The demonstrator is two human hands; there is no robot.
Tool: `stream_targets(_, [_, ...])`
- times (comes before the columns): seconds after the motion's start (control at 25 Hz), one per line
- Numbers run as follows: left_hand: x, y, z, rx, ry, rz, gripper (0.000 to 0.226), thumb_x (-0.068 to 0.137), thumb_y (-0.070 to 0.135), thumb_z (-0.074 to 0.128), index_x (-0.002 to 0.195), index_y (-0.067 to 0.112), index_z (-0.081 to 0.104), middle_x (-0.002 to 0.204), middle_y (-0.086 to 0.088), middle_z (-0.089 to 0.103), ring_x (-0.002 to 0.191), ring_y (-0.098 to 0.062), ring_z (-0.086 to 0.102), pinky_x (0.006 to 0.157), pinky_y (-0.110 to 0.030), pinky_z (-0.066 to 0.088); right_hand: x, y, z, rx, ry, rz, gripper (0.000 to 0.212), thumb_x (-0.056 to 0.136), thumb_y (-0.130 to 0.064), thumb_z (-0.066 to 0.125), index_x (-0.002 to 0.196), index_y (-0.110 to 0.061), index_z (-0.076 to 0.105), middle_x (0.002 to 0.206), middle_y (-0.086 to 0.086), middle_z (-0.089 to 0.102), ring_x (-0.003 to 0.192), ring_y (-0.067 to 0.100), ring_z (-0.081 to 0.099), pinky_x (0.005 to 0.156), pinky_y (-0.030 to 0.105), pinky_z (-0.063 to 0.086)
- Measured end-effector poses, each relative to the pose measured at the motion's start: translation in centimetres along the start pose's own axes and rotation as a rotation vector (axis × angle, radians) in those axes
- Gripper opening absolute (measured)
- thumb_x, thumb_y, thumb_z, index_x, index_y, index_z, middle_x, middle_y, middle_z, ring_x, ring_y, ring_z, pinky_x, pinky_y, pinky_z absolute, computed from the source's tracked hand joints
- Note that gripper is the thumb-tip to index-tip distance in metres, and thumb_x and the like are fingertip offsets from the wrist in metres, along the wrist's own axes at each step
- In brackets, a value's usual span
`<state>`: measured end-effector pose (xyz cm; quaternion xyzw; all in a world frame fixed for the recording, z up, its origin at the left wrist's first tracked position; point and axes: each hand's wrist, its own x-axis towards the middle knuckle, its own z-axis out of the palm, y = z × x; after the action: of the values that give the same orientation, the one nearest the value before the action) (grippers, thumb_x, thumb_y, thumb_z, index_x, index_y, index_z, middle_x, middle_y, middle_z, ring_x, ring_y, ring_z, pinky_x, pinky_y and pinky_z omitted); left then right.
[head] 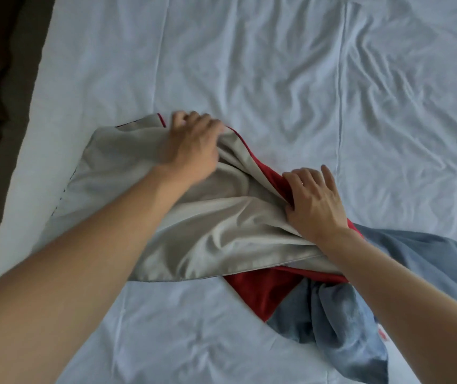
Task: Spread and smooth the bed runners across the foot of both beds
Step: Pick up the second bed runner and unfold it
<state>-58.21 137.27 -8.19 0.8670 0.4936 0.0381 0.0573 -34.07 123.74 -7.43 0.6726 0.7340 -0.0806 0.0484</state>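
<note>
Item 1: bed [277, 65]. A wide surface covered by a white, creased sheet is seen filling most of the frame. Its edge is shown running down the left side, beside a dark strip of floor at the far left.

Item 2: bed runner [194, 231]. A length of cloth, red on one face and pale grey on the other, is found bunched and partly folded at the centre of the frame, lying on the sheet. The grey face is turned upward over most of its area. The red face is exposed along the upper right fold and in a triangular patch at lower centre. A thin red trim is visible at the upper left corner.

Item 3: blue cloth [360, 314]. A crumpled blue fabric is recorded at the lower right, touching the runner and partly overlapped by it.

Item 4: left hand [191, 145]. It is placed on the upper edge of the runner, left of centre. The fingers are curled over the fabric edge and the cloth is gathered beneath them. The image is blurred here.

Item 5: right hand [315, 200]. It is set on the right-hand fold of the runner, right of centre. The thumb and fingers are seen pinching a ridge of grey and red cloth, with one finger extended toward the sheet.
</note>
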Motion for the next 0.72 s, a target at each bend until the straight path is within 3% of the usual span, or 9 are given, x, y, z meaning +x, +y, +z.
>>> stream_targets(0.12, [-1.0,7.7,1.1,-0.163,-0.063,0.302,0.050,0.072,0.019,0.067,0.122,0.018,0.062,0.120,-0.002,0.062,0.115,-0.027,0.055,0.104,-0.044,0.028,-2.4,0.8,0.2,0.003,0.038,0.059,0.054,0.075,-0.019,0.069,0.127,-0.010,0.056,0.120,0.009,0.060,0.118,0.032,0.053,0.117,0.056,0.023])
stream_targets(0.2, [-1.6,12.1,2.0,-0.137,-0.121,0.399,0.047,0.077,0.023,0.067,0.123,0.019,0.061,0.120,-0.001,0.062,0.116,-0.024,0.055,0.109,-0.043,0.027,-3.8,2.1,0.0,0.000,0.059,0.092,0.057,0.074,-0.017,0.069,0.128,-0.011,0.054,0.121,0.008,0.059,0.117,0.031,0.052,0.118,0.055,0.024])
stream_targets(0.32, [-1.5,15.5,2.3,-0.090,-0.041,0.404,0.021,0.075,0.010,0.062,0.094,0.014,0.069,0.091,-0.004,0.068,0.091,-0.028,0.063,0.097,-0.042,0.038,-5.9,5.1,0.0,-0.011,0.064,0.139,0.054,0.073,-0.009,0.067,0.126,-0.011,0.056,0.121,0.009,0.059,0.116,0.032,0.053,0.118,0.054,0.024])
stream_targets(0.4, [-0.2,16.2,2.0,-0.053,0.016,0.337,0.015,0.070,0.006,0.059,0.080,0.014,0.067,0.078,-0.006,0.068,0.080,-0.031,0.062,0.086,-0.041,0.039,-7.2,8.2,-0.2,-0.013,0.048,0.197,0.050,0.071,-0.005,0.065,0.120,-0.010,0.059,0.116,0.010,0.060,0.113,0.033,0.054,0.117,0.053,0.024])
stream_targets(0.56, [2.1,17.1,1.7,0.025,-0.043,0.044,0.019,0.072,0.007,0.058,0.088,0.014,0.063,0.087,-0.009,0.069,0.088,-0.033,0.060,0.087,-0.043,0.033,-8.8,14.5,-0.5,0.003,0.030,0.323,0.043,0.074,-0.004,0.060,0.116,-0.010,0.059,0.110,0.012,0.060,0.107,0.035,0.054,0.114,0.050,0.027])
stream_targets(0.64, [1.7,20.5,2.0,0.020,-0.016,0.112,0.034,0.069,0.011,0.063,0.103,0.015,0.063,0.099,-0.006,0.067,0.096,-0.032,0.059,0.090,-0.042,0.035,-9.9,16.8,-0.6,-0.002,0.016,0.311,0.046,0.076,-0.005,0.061,0.121,-0.012,0.057,0.114,0.011,0.060,0.110,0.034,0.053,0.115,0.049,0.026])
stream_targets(0.72, [0.7,25.5,3.2,-0.017,-0.014,0.315,0.047,0.070,0.018,0.065,0.117,0.017,0.061,0.109,-0.003,0.064,0.103,-0.028,0.059,0.095,-0.040,0.034,-11.0,18.8,-0.6,-0.008,-0.016,0.271,0.050,0.076,-0.007,0.062,0.125,-0.013,0.056,0.116,0.009,0.059,0.110,0.032,0.054,0.115,0.049,0.027])
